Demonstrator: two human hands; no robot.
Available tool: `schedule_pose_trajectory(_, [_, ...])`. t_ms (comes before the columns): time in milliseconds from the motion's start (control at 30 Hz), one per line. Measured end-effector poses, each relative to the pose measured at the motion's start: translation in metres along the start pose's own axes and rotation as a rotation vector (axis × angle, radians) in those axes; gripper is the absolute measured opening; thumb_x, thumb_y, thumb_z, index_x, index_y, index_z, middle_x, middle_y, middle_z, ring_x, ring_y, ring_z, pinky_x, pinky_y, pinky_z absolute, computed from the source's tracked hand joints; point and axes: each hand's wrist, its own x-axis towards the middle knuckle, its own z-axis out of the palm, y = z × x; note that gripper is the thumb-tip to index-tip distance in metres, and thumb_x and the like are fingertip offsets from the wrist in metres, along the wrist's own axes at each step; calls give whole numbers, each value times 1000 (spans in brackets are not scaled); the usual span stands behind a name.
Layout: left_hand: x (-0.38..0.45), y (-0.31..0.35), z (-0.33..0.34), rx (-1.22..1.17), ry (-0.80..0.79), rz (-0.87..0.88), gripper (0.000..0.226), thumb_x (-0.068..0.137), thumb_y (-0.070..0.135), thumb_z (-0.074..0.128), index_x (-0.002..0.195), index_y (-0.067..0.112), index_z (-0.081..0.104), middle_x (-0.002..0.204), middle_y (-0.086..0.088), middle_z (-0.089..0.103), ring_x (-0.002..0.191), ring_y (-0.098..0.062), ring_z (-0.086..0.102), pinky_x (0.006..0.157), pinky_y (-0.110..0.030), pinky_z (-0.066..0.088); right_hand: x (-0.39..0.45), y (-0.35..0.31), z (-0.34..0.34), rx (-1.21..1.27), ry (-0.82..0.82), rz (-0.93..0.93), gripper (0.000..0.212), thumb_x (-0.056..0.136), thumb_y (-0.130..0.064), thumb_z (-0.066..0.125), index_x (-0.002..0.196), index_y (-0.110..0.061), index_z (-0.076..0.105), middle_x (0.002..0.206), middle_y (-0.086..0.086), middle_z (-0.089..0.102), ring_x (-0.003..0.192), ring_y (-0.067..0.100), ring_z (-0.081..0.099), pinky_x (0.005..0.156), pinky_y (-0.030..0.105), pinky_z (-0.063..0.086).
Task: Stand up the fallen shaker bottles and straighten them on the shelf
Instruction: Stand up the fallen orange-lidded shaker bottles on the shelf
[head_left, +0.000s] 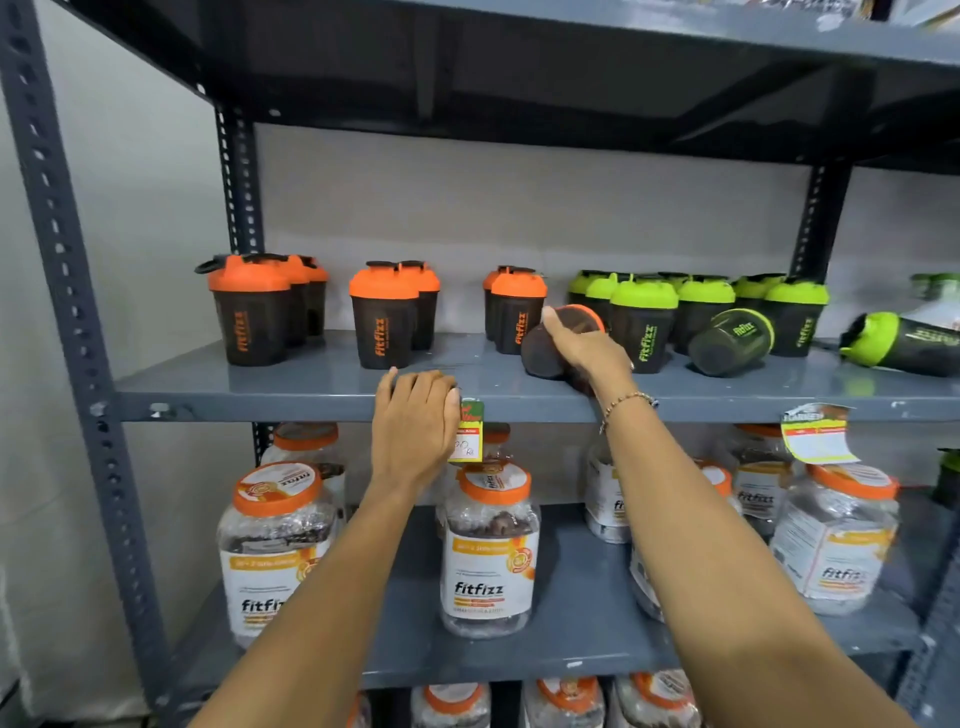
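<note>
My right grip is clasped over a fallen orange-lidded shaker, which lies on its side on the grey shelf, base toward me. Just behind that grip stands an upright orange shaker; just to its right stands a row of green-lidded shakers. Further right, two green ones lie tipped over. My left grip rests fingers down, holding nothing, on the shelf's front edge, beside a price tag.
</note>
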Motion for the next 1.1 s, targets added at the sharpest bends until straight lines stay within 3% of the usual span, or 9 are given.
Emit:
schedule_pose_trajectory(167, [-1, 0, 5, 92, 21, 13, 38, 96, 31, 32, 98, 15, 67, 97, -1, 68, 86, -21, 61, 83, -33, 34, 10, -9, -2, 79, -166, 30, 92, 77, -74, 45, 145, -12, 41, 152, 14, 40, 136, 36, 41, 113, 46, 34])
schedule_pose_trajectory(300, [-2, 2, 7, 102, 49, 12, 37, 96, 30, 33, 98, 15, 67, 97, -2, 68, 86, -21, 60, 82, -33, 34, 5, -11, 1, 21, -92, -125, 82, 76, -67, 51, 135, -10, 51, 138, 15, 55, 124, 36, 52, 104, 43, 45])
schedule_pose_trajectory(433, [-2, 3, 6, 99, 50, 10, 35, 96, 29, 35, 100, 14, 67, 99, -1, 68, 88, -21, 61, 84, -32, 33, -4, -15, 8, -117, -59, -294, 72, 76, -56, 61, 129, -8, 54, 132, 13, 57, 118, 35, 55, 96, 41, 50])
schedule_pose_trajectory(500, [-3, 3, 5, 99, 43, 11, 36, 96, 30, 35, 100, 14, 67, 100, -1, 68, 89, -20, 61, 85, -32, 33, -6, -17, 8, -158, -113, -322, 72, 81, -57, 59, 130, -5, 52, 134, 14, 55, 119, 35, 55, 94, 41, 49])
schedule_pose_trajectory(567, [-4, 3, 5, 92, 40, 7, 36, 96, 30, 35, 101, 14, 67, 100, -1, 69, 89, -20, 62, 86, -31, 33, -4, -18, 4, -114, -204, -328, 71, 86, -56, 55, 132, -2, 49, 134, 15, 54, 115, 33, 56, 84, 36, 46])
schedule_pose_trajectory(667, [-3, 3, 4, 85, 35, 1, 37, 96, 31, 35, 102, 14, 67, 101, -1, 69, 91, -20, 63, 87, -30, 32, -2, -18, -2, -38, -293, -328, 67, 86, -48, 59, 133, -3, 46, 121, 12, 54, 99, 28, 53, 71, 32, 44])
schedule_pose_trajectory(800, [-3, 2, 4, 84, 31, -1, 37, 96, 31, 35, 102, 14, 67, 101, -2, 69, 91, -21, 62, 87, -31, 32, -2, -23, -8, -21, -397, -257, 67, 77, -49, 69, 127, -11, 46, 114, 11, 53, 104, 28, 58, 84, 36, 56])
schedule_pose_trajectory(933, [-4, 2, 5, 96, 36, 13, 36, 96, 31, 36, 102, 14, 67, 101, -2, 69, 91, -21, 63, 87, -31, 32, 8, -15, -15, 293, -545, -113, 55, 70, -38, 78, 114, -17, 52, 115, 11, 60, 104, 26, 61, 73, 32, 57])
schedule_pose_trajectory(1100, [-3, 1, 6, 116, 18, 9, 39, 96, 33, 35, 104, 13, 68, 102, -3, 70, 92, -21, 63, 88, -31, 32, 24, 2, -6, 876, -693, -88, 66, 71, -22, 82, 126, -8, 49, 115, 14, 63, 107, 25, 63, 83, 41, 59])
